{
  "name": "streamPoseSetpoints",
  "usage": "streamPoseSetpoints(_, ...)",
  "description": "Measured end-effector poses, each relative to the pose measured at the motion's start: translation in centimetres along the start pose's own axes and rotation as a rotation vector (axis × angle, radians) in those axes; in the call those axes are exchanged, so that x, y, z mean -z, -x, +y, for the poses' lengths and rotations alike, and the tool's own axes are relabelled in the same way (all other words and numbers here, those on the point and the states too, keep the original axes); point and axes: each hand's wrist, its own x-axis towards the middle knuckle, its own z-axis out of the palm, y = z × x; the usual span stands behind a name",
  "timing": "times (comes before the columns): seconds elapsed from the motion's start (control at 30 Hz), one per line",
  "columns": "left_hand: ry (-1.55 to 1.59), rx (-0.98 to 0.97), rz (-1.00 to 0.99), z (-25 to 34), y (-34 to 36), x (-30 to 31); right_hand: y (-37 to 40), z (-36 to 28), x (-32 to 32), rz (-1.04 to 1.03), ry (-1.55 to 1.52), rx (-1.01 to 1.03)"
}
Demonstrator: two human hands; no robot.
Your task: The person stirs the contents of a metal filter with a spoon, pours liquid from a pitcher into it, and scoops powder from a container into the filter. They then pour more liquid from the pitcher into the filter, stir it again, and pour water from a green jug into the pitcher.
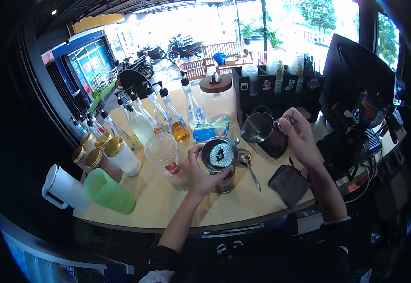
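My left hand (201, 174) is closed around a round metal coffee dripper (219, 154), with a perforated disc and a dark patch visible inside. Below it a glass (226, 183) is partly hidden by my fingers. My right hand (297, 134) grips the handle of a steel pitcher (264, 133), whose open mouth faces me. Between the two, a spoon (251, 173) lies across a small round metal dish (243, 157). A dark folded cloth (288, 185) rests below the pitcher. Left of my left hand stands a large clear plastic cup (163, 152).
Pump bottles (172, 113) line the counter's far left, near gold-lidded jars (121, 154), a white jug (65, 186) and a green pitcher (109, 191). Behind are a tissue pack (211, 130), a wooden-lidded glass jar (218, 101) and a black cup organizer (278, 96).
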Motion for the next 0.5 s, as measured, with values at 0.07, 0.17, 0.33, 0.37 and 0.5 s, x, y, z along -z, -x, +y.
streamPoseSetpoints(0.07,-0.067,-0.023,0.023,-0.2,0.1,-0.3,-0.3,-1.2,-0.3,-0.081,0.054,-0.023)
streamPoseSetpoints(0.17,-0.067,-0.036,0.056,-0.4,0.2,-0.9,-0.5,-4.3,-2.6,-0.116,-0.158,-0.17)
streamPoseSetpoints(0.33,-0.082,0.008,0.069,0.3,0.4,-1.4,-1.6,-5.1,-4.3,-0.209,-0.169,-0.235)
streamPoseSetpoints(0.37,-0.077,0.02,0.077,0.4,0.4,-1.4,-1.8,-5.2,-4.5,-0.207,-0.169,-0.236)
streamPoseSetpoints(0.5,-0.084,0.029,0.092,0.3,0.5,-1.6,-2.6,-5.4,-5.3,-0.282,-0.006,-0.225)
